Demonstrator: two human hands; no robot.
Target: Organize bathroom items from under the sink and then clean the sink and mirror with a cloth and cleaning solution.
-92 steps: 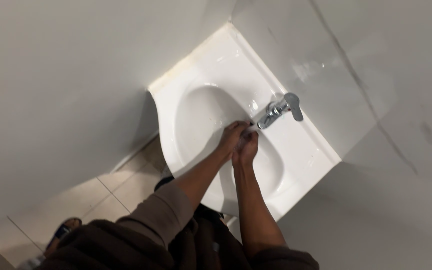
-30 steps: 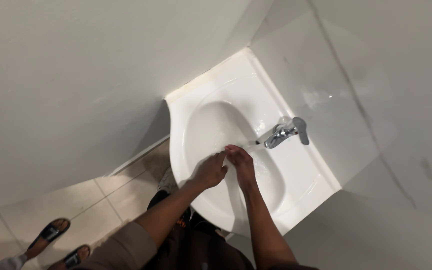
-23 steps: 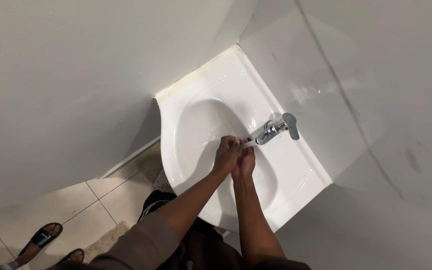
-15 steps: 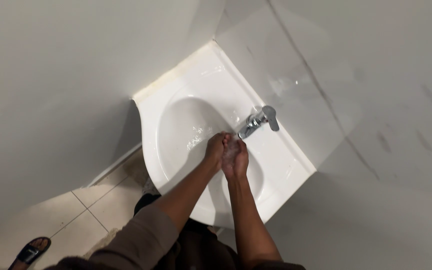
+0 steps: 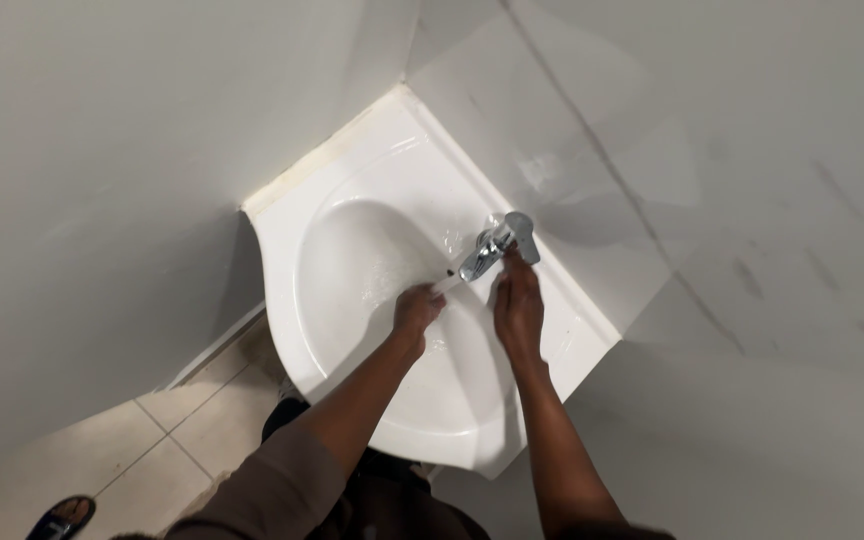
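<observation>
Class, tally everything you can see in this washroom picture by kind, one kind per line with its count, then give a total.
White ceramic washbasin: 1
Chrome lever tap: 1
Bare hands, left hand and right hand: 2
Black sandal on the tiled floor: 1
Total: 5

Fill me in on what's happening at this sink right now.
A person stands at a white corner sink and looks down on their own two hands. The right hand reaches up to the chrome tap, fingers at its lever. The left hand is loosely curled over the basin just below the spout. A sandalled foot shows on the tiled floor at lower left.
</observation>
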